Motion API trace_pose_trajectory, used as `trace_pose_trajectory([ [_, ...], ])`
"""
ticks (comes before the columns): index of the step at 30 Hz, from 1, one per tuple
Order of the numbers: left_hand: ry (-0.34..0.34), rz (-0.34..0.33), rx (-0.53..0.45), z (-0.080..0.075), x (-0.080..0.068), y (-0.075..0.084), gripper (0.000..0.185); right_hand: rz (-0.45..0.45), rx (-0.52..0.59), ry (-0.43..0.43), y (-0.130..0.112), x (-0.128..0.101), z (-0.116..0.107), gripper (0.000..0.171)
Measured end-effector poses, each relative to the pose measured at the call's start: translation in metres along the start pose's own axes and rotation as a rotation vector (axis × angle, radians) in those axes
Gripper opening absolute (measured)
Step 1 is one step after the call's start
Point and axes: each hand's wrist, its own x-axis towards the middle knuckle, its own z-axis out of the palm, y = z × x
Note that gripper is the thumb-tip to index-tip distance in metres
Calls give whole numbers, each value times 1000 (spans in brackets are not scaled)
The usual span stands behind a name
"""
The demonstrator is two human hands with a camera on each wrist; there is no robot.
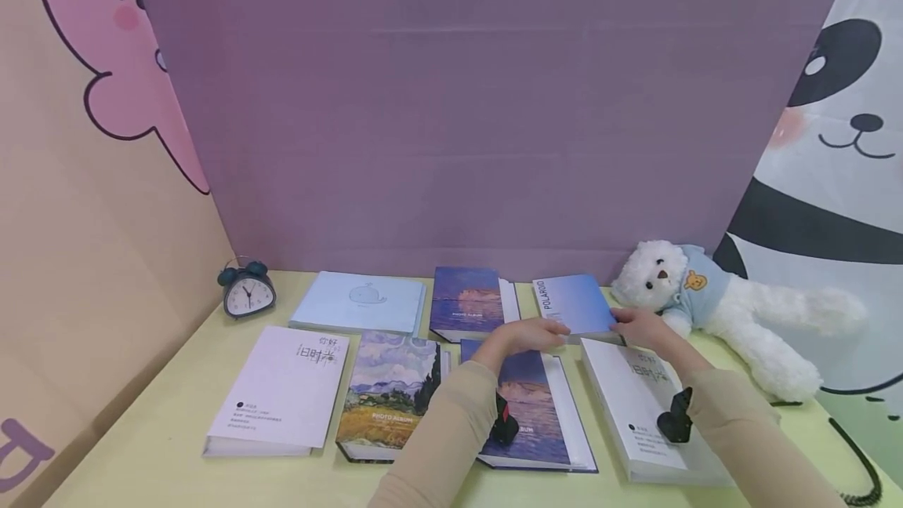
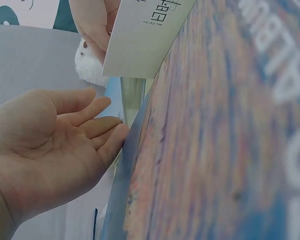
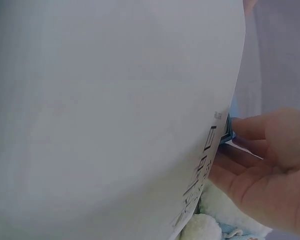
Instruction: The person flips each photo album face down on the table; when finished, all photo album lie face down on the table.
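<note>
A blue album marked POLAROID point(image 1: 574, 302) lies at the back right of the yellow table point(image 1: 162, 445). My left hand point(image 1: 539, 333) touches its near left edge with straight fingers; the left wrist view shows the open palm point(image 2: 55, 150) and fingertips against the album's edge point(image 2: 116, 100). My right hand point(image 1: 635, 325) is at the near right corner. In the right wrist view its thumb and fingers point(image 3: 270, 165) pinch the blue corner point(image 3: 229, 131). A sunset-painting album point(image 1: 532, 406) lies under my left forearm, and a white album point(image 1: 638, 406) under my right.
Several more albums lie about: a whale one point(image 1: 360, 302), a white one point(image 1: 278, 390), a landscape one point(image 1: 391, 394), a sunset one point(image 1: 469, 300). An alarm clock point(image 1: 247, 288) stands back left. A white teddy bear point(image 1: 734, 308) lies right, near a black cable point(image 1: 857, 453).
</note>
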Motion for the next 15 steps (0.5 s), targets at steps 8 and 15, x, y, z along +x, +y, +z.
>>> trace_pose_trajectory([
  [8,19,-18,3,2,1,0,45,-46,-49,27,-3,0,3,50],
  [15,118,5,-37,2,5,0,48,-96,-122,67,-16,-7,-8,48],
])
